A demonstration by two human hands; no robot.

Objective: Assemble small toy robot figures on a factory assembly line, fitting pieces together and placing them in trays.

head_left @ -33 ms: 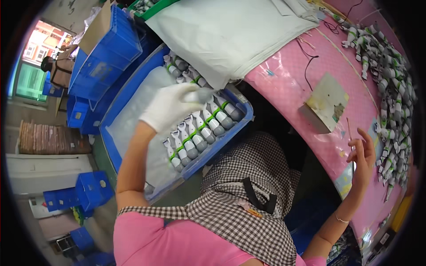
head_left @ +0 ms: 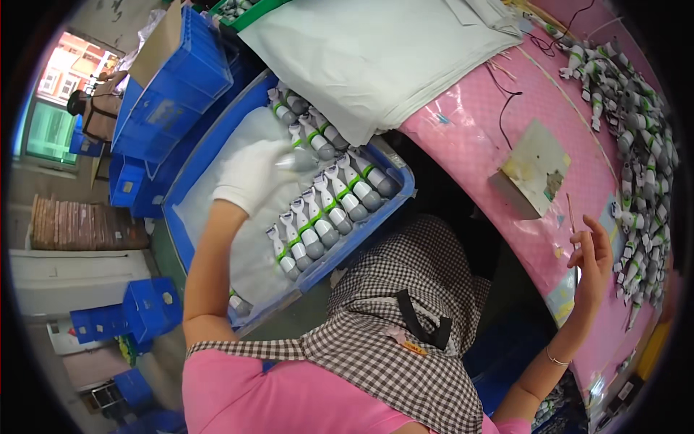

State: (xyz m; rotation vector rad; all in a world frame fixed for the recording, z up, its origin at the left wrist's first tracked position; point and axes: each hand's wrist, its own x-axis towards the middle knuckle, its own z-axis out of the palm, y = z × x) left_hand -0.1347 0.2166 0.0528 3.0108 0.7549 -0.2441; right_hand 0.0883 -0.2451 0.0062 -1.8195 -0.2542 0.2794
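My left hand [head_left: 253, 173], in a white glove, is closed over the blue tray [head_left: 189, 246]. A blurred white-and-grey handle-shaped piece [head_left: 298, 160] is between its fingertips. Below and right of it, several similar pieces [head_left: 309, 231] with green bands lie side by side in a slanting row on a pale sheet [head_left: 210, 202]. A second group [head_left: 318, 137] lies in the tray's far corner. My bare right hand [head_left: 594, 257], above the pink table [head_left: 463, 137], is closed on a thin rod [head_left: 571, 211], partly hidden by the fingers.
A large heap of similar pieces [head_left: 640, 137] covers the table's right side. A pale block-shaped box [head_left: 533, 170] stands mid-table beside a dark wire [head_left: 503, 119]. White sheets [head_left: 361, 58] are stacked at the back, overhanging the tray. Blue crates [head_left: 170, 94] stand at left.
My left hand has moved left with the piece, uncovering more of the far group. A lone piece now shows at the tray's near left corner. My right hand has barely shifted.
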